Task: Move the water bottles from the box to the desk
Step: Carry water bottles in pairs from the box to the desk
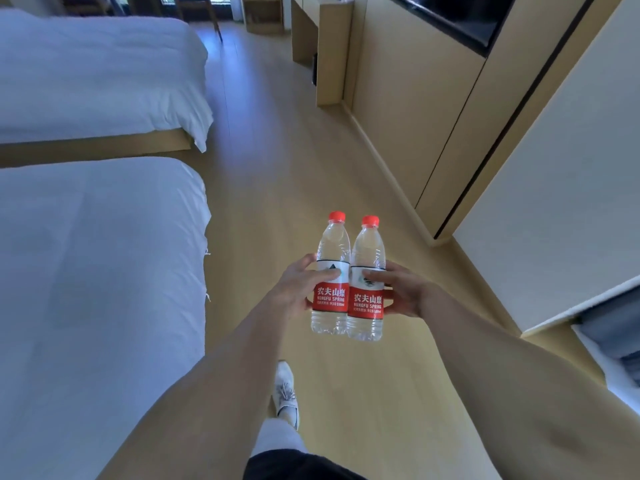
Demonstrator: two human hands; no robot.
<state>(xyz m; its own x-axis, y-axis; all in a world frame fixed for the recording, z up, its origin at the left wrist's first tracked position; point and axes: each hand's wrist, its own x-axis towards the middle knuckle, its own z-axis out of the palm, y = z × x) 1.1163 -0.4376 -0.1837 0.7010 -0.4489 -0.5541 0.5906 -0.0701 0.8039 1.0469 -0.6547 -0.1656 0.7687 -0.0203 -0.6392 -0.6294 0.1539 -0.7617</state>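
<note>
- Head view: the left hand (pixel 298 286) grasps the left bottle (pixel 330 276); the right hand (pixel 401 291) grasps the right bottle (pixel 367 282); both upright, touching, held above the wooden floor (pixel 294 168), between the beds (pixel 97 258) and the wall panels (pixel 415 98).

- A hotel twin room is suggested by two beds (pixel 86 271) made up alike in plain white linen
- Pale wood-look flooring (pixel 277 168) is laid throughout
- Matching light wood wall panelling (pixel 415 116) and a built-in desk (pixel 322 29) are fitted along one side
- A dark screen (pixel 460 15) is mounted within the panelling
</note>
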